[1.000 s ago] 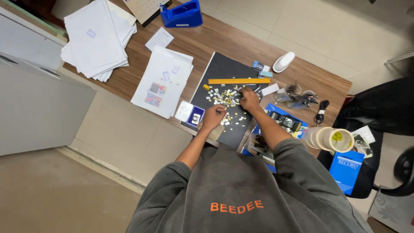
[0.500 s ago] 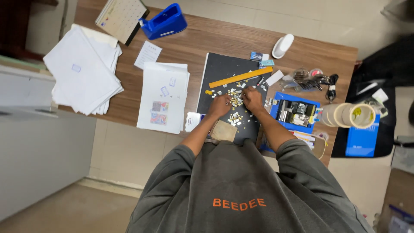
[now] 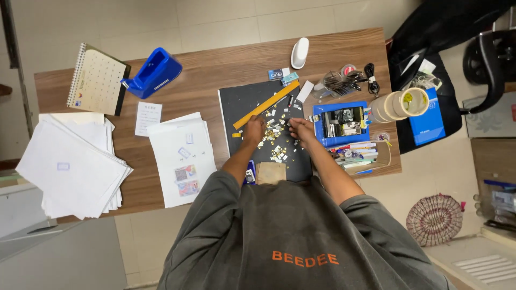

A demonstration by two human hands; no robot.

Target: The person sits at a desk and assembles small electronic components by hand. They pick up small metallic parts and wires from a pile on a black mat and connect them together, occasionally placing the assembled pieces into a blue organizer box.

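Observation:
A black cutting mat (image 3: 236, 104) lies on the wooden desk (image 3: 215, 70), strewn with several small cut paper pieces (image 3: 277, 140). A yellow ruler (image 3: 267, 104) lies slanted across the mat. My left hand (image 3: 253, 130) rests on the mat just below the ruler's lower end, fingers curled. My right hand (image 3: 301, 129) is at the right side of the scattered pieces, fingertips down among them. Whether either hand pinches a piece is too small to tell. A tan card (image 3: 270, 173) lies at the mat's near edge.
White paper stacks (image 3: 70, 166) and printed sheets (image 3: 180, 156) lie to the left. A blue tape dispenser (image 3: 156, 71) and a spiral calendar (image 3: 97, 79) are at the back left. A blue tray (image 3: 341, 123), a pen box (image 3: 360, 154), tape rolls (image 3: 400, 104) and a white mouse (image 3: 299, 52) sit to the right.
The view has swung so the desk lies level and sits higher in the frame. Both hands stay over the scattered pieces on the mat, now slightly closer together.

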